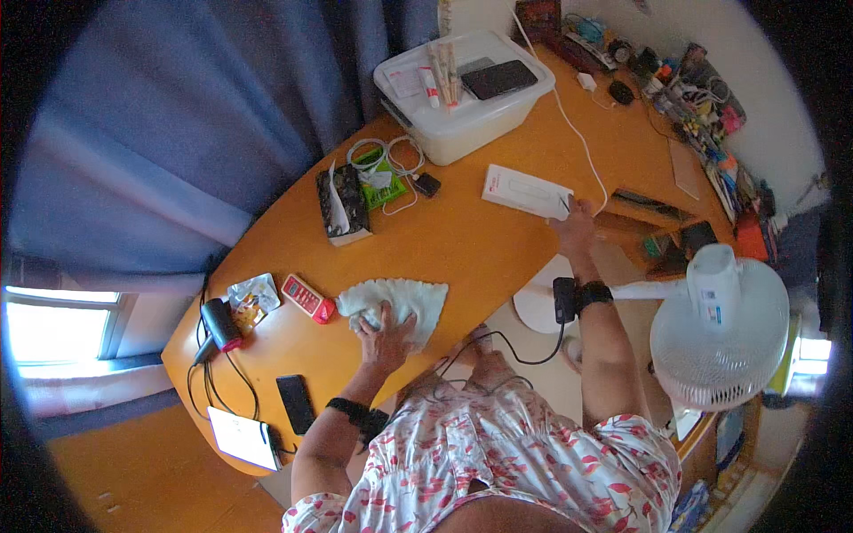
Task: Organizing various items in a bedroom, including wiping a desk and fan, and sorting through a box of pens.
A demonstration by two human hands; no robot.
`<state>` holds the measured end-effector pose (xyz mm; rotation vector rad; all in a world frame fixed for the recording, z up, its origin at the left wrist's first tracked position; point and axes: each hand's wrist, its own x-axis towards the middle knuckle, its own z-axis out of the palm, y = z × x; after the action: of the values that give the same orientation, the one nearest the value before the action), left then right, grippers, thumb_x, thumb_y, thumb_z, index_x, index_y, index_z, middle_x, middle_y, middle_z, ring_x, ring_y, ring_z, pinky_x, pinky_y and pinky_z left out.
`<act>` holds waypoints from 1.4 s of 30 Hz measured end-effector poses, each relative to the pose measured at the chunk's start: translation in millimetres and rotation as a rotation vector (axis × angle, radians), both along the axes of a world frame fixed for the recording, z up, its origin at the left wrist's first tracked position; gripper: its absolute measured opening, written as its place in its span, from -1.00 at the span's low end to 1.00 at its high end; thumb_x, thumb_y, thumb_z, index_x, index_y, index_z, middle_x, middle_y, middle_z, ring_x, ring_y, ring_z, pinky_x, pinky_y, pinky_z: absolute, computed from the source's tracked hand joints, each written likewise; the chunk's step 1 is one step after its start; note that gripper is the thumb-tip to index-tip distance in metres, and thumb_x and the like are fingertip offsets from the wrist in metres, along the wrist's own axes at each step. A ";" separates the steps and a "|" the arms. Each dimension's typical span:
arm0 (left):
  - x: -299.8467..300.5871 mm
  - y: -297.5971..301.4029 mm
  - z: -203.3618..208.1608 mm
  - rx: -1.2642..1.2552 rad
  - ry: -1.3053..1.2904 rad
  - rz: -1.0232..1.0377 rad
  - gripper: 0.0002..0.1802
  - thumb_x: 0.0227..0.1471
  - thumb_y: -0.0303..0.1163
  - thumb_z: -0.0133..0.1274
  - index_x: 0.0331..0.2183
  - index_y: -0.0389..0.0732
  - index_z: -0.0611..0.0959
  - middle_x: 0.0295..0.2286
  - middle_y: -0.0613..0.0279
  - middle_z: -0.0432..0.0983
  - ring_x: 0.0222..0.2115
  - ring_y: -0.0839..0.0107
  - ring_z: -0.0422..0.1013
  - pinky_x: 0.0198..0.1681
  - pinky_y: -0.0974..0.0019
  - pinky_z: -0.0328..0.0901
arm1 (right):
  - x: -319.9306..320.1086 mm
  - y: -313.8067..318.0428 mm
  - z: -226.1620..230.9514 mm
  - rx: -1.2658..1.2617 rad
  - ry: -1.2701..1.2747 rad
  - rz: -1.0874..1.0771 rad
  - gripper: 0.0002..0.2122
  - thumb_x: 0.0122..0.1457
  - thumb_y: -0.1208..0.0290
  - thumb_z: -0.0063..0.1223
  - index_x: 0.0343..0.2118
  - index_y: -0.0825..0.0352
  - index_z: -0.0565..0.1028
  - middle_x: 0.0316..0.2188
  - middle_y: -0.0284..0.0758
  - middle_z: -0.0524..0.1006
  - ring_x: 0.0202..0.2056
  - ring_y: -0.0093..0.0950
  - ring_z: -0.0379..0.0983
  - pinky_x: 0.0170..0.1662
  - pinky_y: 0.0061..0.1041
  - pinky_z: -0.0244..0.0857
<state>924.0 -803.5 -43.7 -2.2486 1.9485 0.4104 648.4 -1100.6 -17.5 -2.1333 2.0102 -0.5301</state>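
Note:
My left hand (388, 343) presses down on a pale, whitish cloth (429, 305) on the wooden desk, its fingers bunching the fabric. Out to the right, my right hand (576, 229) has its fingers closed at the right end of a flat white box (524, 189). The box lies on the desk near its front edge. Just left of the cloth are a red and white calculator-like device (303, 297) and a small red object beside it. A black device with a cable is strapped to each wrist.
A lidded plastic bin (471, 124) stands at the back, a dark phone (499, 80) on its lid. A tissue pack (342, 204), cables, a hair dryer (220, 324), a phone (295, 404) and a white tablet-like item (244, 437) lie leftward. A white fan (720, 333) stands at right.

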 end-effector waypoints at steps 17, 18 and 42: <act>-86.2 -181.3 3.2 -0.068 0.068 0.079 -0.30 -0.42 0.10 0.02 -0.10 0.40 0.22 0.04 0.08 -0.25 -0.11 -0.48 -0.23 -0.17 -0.39 -0.27 | -15.8 -41.8 -11.3 0.302 -0.040 0.334 -0.27 -0.53 0.36 0.22 -0.19 0.47 0.12 -0.24 -0.02 0.23 -0.25 -0.13 0.24 -0.21 -0.33 0.18; -85.4 -180.5 3.1 -0.087 0.071 0.064 -0.31 -0.41 0.09 0.03 -0.10 0.40 0.23 0.04 0.08 -0.26 -0.12 -0.49 -0.23 -0.17 -0.39 -0.26 | -13.8 -38.6 -8.1 0.299 -0.041 0.339 -0.27 -0.53 0.36 0.22 -0.19 0.47 0.12 -0.24 -0.02 0.23 -0.25 -0.13 0.24 -0.21 -0.33 0.18; -58.4 -6.0 99.7 -0.506 1.877 1.002 -0.54 -0.14 -0.12 -0.11 -0.23 -0.24 0.31 -0.53 0.22 0.38 -0.63 0.47 0.32 -0.69 0.48 0.19 | 15.2 131.0 41.5 0.089 -0.384 0.965 -0.49 -0.46 0.44 0.16 -0.33 0.38 0.21 -0.45 -0.18 0.30 -0.34 -0.29 0.26 -0.27 -0.41 0.15</act>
<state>865.6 -809.5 55.9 -3.2125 0.4601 3.2765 663.6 -969.5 24.1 -2.3639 0.6533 -0.5782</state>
